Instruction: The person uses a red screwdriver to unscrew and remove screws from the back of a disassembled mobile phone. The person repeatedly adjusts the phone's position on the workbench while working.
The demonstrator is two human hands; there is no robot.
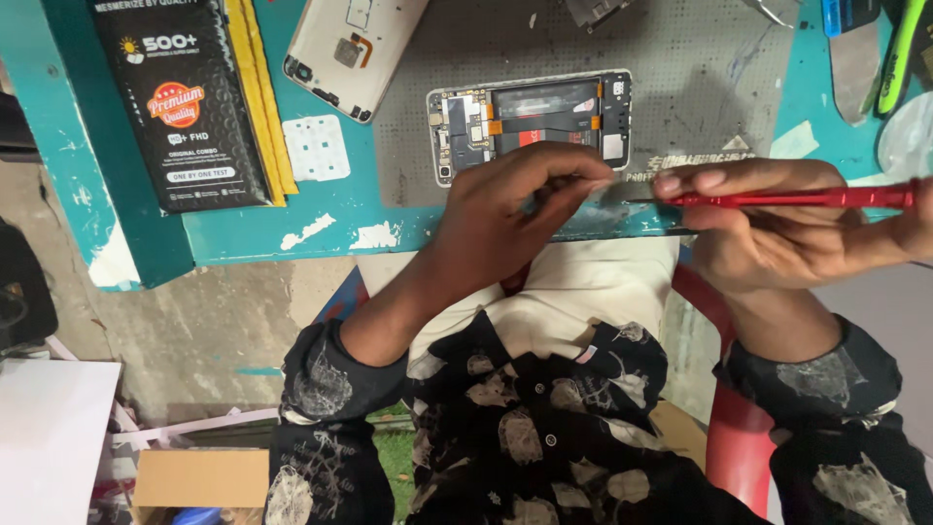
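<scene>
The right hand (777, 228) is closed around a slim red-handled screwdriver (792, 198), held level. Its metal tip meets the pinched fingertips of the left hand (505, 219), just below the opened phone body (530, 122) on the grey perforated mat (680, 68).

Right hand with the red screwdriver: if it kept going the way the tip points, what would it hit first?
The right hand aims the red screwdriver leftward in the picture; its tip would probably meet the left hand fingertips first, though depth is unclear.

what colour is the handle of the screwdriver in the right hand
Red, a slim shaft-like handle on the screwdriver, held by the right hand; seen in the head view.
</scene>
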